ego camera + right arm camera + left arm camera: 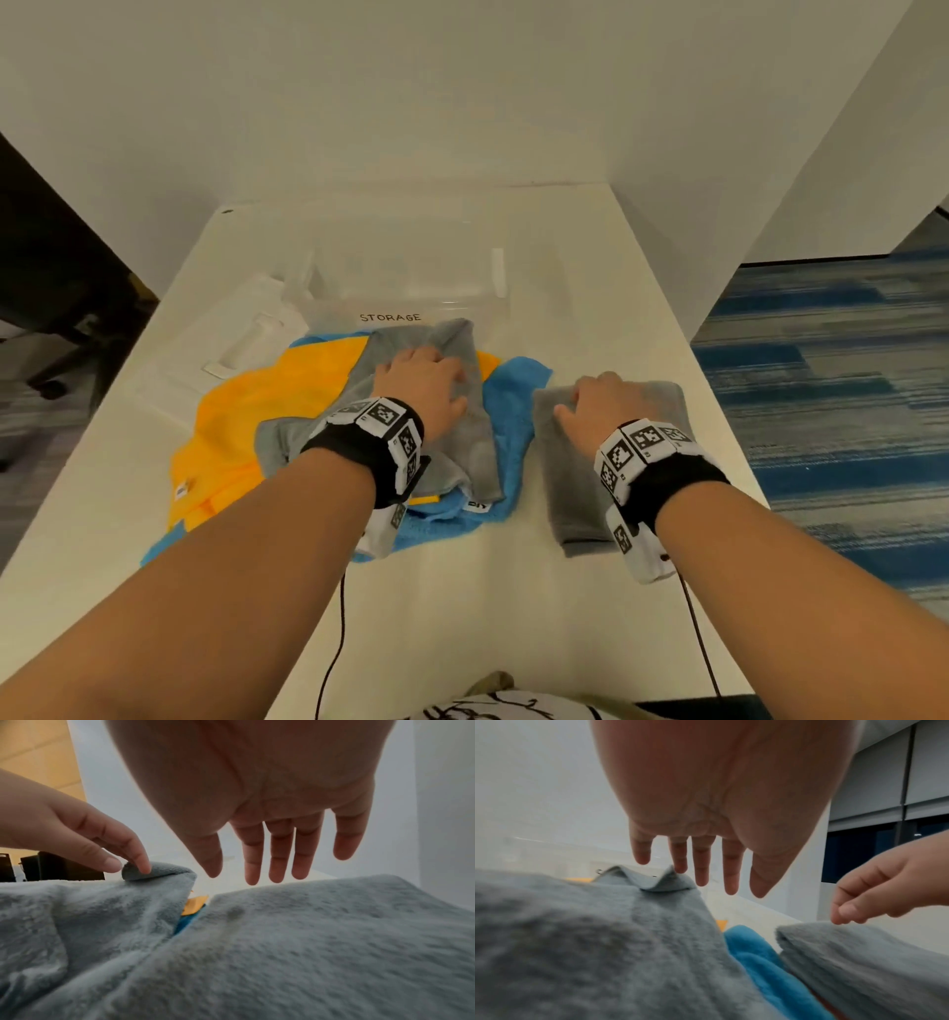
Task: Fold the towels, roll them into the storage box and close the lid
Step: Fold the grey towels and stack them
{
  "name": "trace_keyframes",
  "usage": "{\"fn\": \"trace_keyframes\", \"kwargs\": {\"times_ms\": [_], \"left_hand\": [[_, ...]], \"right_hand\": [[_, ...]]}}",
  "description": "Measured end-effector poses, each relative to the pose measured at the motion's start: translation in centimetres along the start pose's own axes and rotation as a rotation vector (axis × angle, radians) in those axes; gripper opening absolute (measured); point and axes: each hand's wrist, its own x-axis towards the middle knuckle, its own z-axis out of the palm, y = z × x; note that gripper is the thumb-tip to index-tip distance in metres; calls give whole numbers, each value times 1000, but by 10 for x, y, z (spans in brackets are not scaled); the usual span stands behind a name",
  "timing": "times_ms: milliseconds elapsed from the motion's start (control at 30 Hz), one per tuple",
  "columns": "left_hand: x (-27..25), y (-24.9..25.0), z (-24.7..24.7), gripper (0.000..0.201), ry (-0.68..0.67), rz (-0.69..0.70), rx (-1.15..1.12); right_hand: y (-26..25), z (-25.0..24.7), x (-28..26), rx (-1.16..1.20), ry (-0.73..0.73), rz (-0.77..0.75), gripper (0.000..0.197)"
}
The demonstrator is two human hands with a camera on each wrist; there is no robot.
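Note:
A loose grey towel (480,452) (590,943) (90,912) lies crumpled on top of a yellow towel (267,401) and a blue towel (513,401). My left hand (426,380) (700,878) rests on it with straight fingers, the fingertips touching a raised fold. To the right lies a folded grey towel (570,493) (308,943). My right hand (601,401) (270,862) is over its far end, fingers relaxed and tips at the cloth, gripping nothing. The clear box (411,288) labelled STORAGE stands open behind the pile.
The box's lid (246,334) lies flat to the left of the box, partly under the yellow towel. The white table (590,308) sits against white walls at the back and right. Two cables (334,642) run over its near edge.

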Motion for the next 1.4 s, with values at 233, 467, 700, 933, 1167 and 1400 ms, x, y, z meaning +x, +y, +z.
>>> {"fn": "trace_keyframes", "kwargs": {"times_ms": [233, 467, 700, 933, 1167, 1400], "left_hand": [[-1, -71, -9, 47, -80, -82, 28], [5, -120, -8, 53, -251, -51, 13], [13, -142, -5, 56, -294, 48, -2], [18, -154, -1, 57, -306, 142, -47], [9, -149, -7, 51, -314, 141, -64], [-1, -136, -27, 64, -6, 22, -358]], "right_hand": [[-69, -6, 9, 46, 1, -124, 32], [-136, -5, 22, 108, 31, -335, 43], [-177, 5, 40, -6, -94, -173, 53], [-181, 2, 44, -28, -7, -202, 40], [-173, 7, 46, -160, -150, -162, 31], [-168, -44, 16, 117, 201, -277, 28]]}}
